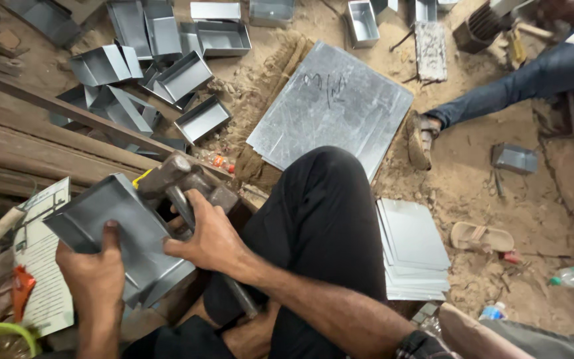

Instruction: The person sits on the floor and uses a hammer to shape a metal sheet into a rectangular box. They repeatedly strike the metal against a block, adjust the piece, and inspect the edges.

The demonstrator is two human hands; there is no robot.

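Note:
My left hand (94, 272) grips the near edge of a folded grey sheet-metal tray (117, 229), thumb on its inner face, holding it tilted over a dark iron block (224, 197). My right hand (208, 237) is wrapped around the handle of a hammer (167, 176), whose head rests at the tray's far rim. The hammer's handle runs down under my wrist toward my lap. My black-trousered knee (320, 213) rises just to the right of both hands.
Several finished metal trays (184, 74) lie scattered on the sandy floor ahead. A large flat metal sheet (333, 106) and a stack of cut sheets (413, 249) sit to the right. Wooden planks (28, 133) run along the left. Another person's leg (499, 93) stretches in from top right.

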